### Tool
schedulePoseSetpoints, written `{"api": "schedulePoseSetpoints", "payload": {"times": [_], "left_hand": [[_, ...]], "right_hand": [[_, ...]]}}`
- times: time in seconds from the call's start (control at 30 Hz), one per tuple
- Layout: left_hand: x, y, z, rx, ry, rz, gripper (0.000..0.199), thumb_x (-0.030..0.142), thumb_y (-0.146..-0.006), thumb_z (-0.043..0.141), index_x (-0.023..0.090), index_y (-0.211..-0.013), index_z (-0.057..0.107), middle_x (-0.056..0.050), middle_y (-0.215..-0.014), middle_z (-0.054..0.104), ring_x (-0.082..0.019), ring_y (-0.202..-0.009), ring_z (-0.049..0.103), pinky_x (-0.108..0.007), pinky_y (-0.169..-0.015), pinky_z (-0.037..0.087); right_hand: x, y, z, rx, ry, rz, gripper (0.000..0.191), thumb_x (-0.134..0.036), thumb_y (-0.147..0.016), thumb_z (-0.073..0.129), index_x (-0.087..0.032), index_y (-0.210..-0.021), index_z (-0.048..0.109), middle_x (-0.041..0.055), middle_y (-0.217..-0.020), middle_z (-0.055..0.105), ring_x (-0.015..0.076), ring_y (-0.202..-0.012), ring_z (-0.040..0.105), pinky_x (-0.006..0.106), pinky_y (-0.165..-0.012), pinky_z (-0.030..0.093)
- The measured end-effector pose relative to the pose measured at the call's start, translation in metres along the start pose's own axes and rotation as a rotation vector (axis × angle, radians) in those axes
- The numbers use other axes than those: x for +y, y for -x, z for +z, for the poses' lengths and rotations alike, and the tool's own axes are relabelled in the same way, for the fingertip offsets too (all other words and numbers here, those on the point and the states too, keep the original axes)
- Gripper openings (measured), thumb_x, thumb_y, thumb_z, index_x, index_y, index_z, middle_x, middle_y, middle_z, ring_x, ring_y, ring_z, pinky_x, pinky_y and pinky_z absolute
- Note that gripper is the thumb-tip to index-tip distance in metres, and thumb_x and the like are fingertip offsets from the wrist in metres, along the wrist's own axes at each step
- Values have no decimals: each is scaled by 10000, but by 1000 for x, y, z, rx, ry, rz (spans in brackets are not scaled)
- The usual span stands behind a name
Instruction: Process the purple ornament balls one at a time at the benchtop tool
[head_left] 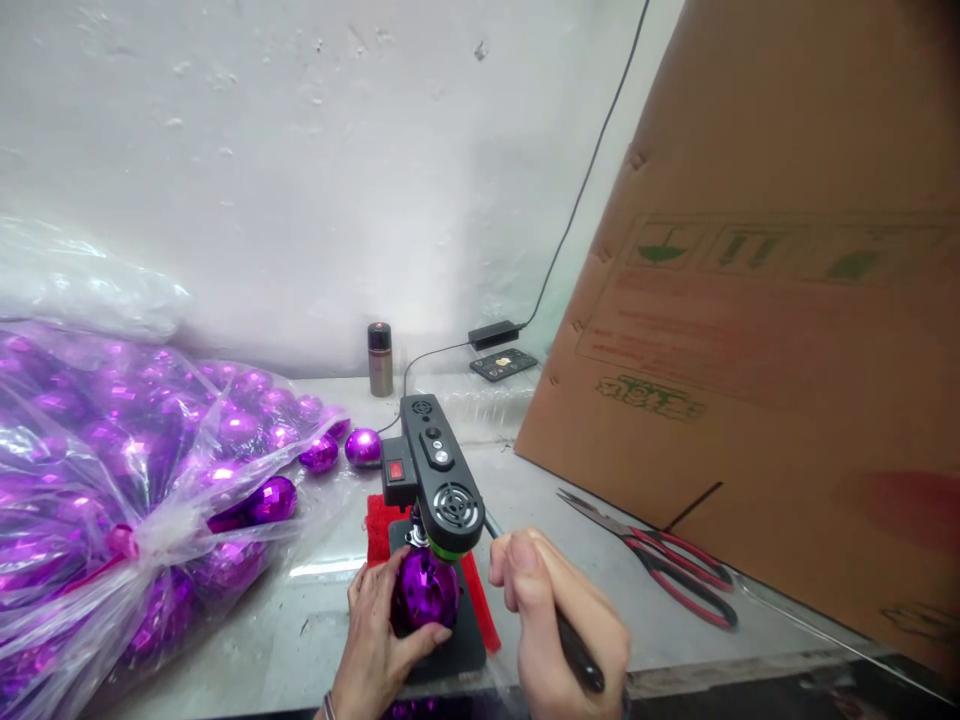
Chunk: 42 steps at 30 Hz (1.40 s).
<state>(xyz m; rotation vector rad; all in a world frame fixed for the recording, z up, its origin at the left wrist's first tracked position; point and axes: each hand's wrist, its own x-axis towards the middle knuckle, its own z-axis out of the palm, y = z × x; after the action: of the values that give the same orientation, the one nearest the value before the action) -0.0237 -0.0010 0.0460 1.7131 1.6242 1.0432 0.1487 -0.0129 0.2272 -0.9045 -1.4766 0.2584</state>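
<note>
My left hand (pixel 379 630) is closed around a shiny purple bauble (pixel 429 592), thumb in front and fingers behind. The bauble sits on a dark base plate (pixel 465 650), beneath the round end of a small black machine (pixel 442 470) with a grille, buttons and a red switch. My right hand (pixel 559 620) is wrapped around a black handle (pixel 579 655). A metal rod (pixel 491 524) runs from this handle to the machine's side; where it joins is hidden. Red cloth (pixel 378 525) lies under the base plate.
A clear plastic bag (pixel 165 530) full of purple baubles bulges on the left, with a loose bauble (pixel 364 447) beside it. Red-handled pliers (pixel 660 555) lie at right before a large leaning cardboard box (pixel 750 350). Behind stand a small bottle (pixel 380 362), a phone (pixel 504 364) and a power adapter (pixel 495 334).
</note>
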Motion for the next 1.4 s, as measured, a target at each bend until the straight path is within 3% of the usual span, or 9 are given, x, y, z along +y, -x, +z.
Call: {"api": "schedulePoseSetpoints", "payload": {"times": [0.43, 0.57, 0.7, 0.8, 0.9, 1.03, 1.2, 1.3, 1.4], "left_hand": [[-3, 1, -17, -178, 66, 45, 930, 781, -691, 848, 241, -1434, 699, -201, -1416, 746, -485, -1381, 627, -797, -1303, 168], [-2, -2, -21, -98, 251, -152, 939, 850, -657, 802, 231, -1360, 733, -186, -1411, 744, -467, -1416, 587, -700, -1287, 322], [-6, -1, -26, 77, 630, -429, 784, 915, -742, 696, 200, -1055, 776, -98, -1026, 818, -315, -1079, 745, -424, -963, 607], [-5, 2, -30, 99, 924, -601, 779, 937, -725, 704, 187, -930, 748, -39, -781, 763, -207, -709, 700, -302, -617, 543], [2, 3, -30, 76, 1057, -666, 777, 898, -660, 804, 179, -947, 754, -42, -796, 778, -203, -688, 715, -293, -595, 534], [9, 2, -22, 39, 989, -593, 788, 887, -693, 790, 159, -992, 749, -47, -772, 774, -199, -687, 722, -272, -581, 523], [4, 2, -12, -88, 636, -447, 1037, 817, -730, 800, 120, -1463, 570, 39, -652, 694, -148, -489, 584, -265, -509, 484], [4, 1, -10, -135, 487, -301, 937, 731, -749, 802, 143, -1451, 604, -92, -999, 819, -250, -808, 756, -355, -758, 624], [11, -3, -8, -93, 376, -189, 823, 649, -713, 815, 162, -1362, 673, -174, -1328, 773, -367, -1226, 721, -473, -1088, 571]], "right_hand": [[-6, 9, 13, 121, -97, 112, 430, -228, -1137, 444, -218, -712, 509, -13, -654, 515, 116, -579, 470, 304, -561, 355], [-8, 8, 13, 126, -93, 128, 433, -214, -1141, 439, -216, -711, 489, -23, -651, 509, 105, -577, 480, 290, -571, 356], [-10, 8, 14, 122, -85, 148, 421, -206, -1140, 434, -219, -722, 484, -24, -655, 496, 108, -580, 477, 301, -575, 348], [-11, 8, 14, 127, -90, 150, 428, -183, -1136, 435, -218, -711, 471, -28, -657, 485, 103, -593, 473, 299, -584, 341], [-12, 8, 14, 129, -91, 152, 423, -171, -1134, 434, -217, -716, 474, -31, -658, 480, 101, -596, 474, 302, -588, 338], [-10, 8, 15, 131, -103, 129, 409, -137, -1127, 425, -217, -729, 473, -37, -649, 479, 95, -582, 468, 300, -588, 336], [-7, 9, 13, 111, -85, 97, 368, -137, -1120, 438, -220, -764, 475, -39, -663, 483, 94, -580, 465, 286, -566, 329], [-3, 8, 8, 66, -56, 59, 344, -117, -1110, 441, -221, -784, 476, -48, -669, 484, 83, -575, 457, 255, -557, 341], [0, 6, 3, -2, -25, 8, 324, -84, -1094, 438, -227, -806, 480, -58, -677, 489, 71, -569, 463, 222, -546, 356]]}}
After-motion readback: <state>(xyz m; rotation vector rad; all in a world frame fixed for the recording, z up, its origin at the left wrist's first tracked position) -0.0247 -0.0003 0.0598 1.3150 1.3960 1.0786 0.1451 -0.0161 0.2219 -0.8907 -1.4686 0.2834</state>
